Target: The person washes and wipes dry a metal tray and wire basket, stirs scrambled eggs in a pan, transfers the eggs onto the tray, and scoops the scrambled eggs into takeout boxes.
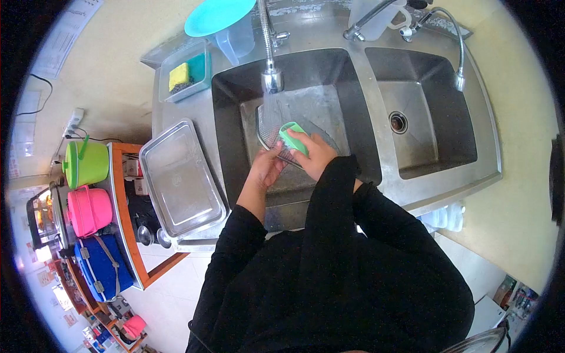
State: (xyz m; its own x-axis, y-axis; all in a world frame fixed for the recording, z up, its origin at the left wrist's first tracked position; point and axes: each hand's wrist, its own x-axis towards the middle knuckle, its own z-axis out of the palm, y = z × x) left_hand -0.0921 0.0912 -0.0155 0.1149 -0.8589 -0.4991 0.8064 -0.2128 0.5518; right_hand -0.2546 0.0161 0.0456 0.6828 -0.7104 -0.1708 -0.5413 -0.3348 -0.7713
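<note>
Over the larger sink basin (235, 126), water runs from the sprayer faucet (272, 79) onto a wire mesh rack (272, 125) with a metal rim. My left hand (269, 166) grips the near edge of this rack, its fingers partly hidden beneath it. My right hand (316, 154) is closed on a light green brush or scrubber (295, 138), which lies against the mesh. The scrubber's underside is hidden.
Left of the basin lies a metal tray (181, 179). Behind it stands a plastic container (203, 76) with a yellow sponge (179, 75). A turquoise bowl (219, 16) tops a clear pitcher (237, 44). The smaller basin (421, 138) is at right, under another faucet (459, 79).
</note>
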